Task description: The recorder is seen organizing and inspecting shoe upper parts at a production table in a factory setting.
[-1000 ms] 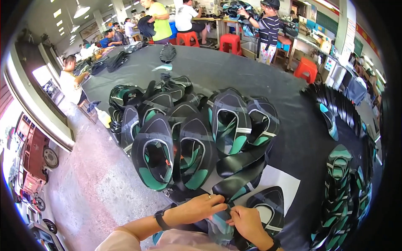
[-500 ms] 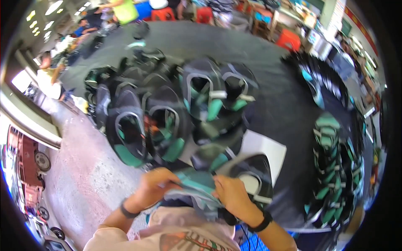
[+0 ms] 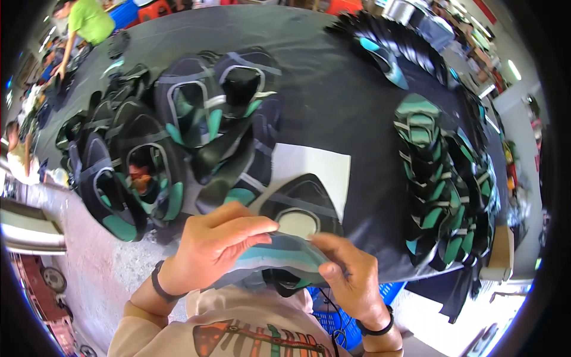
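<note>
Both my hands hold one grey and teal shoe upper piece (image 3: 284, 254) close to my chest. My left hand (image 3: 214, 244) grips its left side with fingers curled over the top. My right hand (image 3: 348, 276) pinches its right edge. Just beyond it, a black upper piece with a grey-edged opening (image 3: 303, 205) lies on a white sheet (image 3: 315, 166) on the dark table (image 3: 333, 77). A heap of black and teal upper pieces (image 3: 172, 137) is piled on the table to the left.
Rows of stacked teal and black pieces (image 3: 440, 172) run along the table's right side, with more fanned at the far right (image 3: 392, 44). A blue crate (image 3: 333, 318) sits under the table edge. People work at the far left (image 3: 86, 24). Concrete floor (image 3: 89, 262) lies at left.
My view has tilted down and closer to the table. My hands have lifted the grey and teal piece higher toward me, and my left fingers now curl further over it.
</note>
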Demonstrator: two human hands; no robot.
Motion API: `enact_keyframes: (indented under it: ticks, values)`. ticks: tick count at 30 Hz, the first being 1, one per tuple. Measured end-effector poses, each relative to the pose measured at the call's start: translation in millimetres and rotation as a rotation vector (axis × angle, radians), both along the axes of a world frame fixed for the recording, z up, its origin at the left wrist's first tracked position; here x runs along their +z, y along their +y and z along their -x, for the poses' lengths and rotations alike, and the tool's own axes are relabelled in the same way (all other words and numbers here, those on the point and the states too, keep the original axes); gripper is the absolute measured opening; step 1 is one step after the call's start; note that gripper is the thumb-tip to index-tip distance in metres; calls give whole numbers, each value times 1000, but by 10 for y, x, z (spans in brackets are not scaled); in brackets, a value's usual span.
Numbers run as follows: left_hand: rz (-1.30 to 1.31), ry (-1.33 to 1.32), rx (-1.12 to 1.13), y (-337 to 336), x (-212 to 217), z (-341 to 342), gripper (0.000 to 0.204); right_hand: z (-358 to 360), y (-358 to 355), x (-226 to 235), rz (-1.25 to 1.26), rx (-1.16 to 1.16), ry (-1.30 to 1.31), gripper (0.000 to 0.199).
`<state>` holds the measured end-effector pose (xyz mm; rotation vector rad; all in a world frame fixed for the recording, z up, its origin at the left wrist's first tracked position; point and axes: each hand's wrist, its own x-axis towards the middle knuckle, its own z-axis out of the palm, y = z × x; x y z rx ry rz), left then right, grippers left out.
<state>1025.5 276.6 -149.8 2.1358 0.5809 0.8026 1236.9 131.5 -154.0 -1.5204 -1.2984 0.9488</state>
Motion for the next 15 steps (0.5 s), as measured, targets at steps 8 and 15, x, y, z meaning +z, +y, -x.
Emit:
enact_keyframes:
  ticks: [8, 15]
  values:
    - [85, 102, -181, 26, -225, -184, 54, -51, -81, -201, 194, -170, 151, 18]
    - [-8, 254, -404, 61, -197, -40, 71, 75, -4, -183, 368, -69, 211, 25]
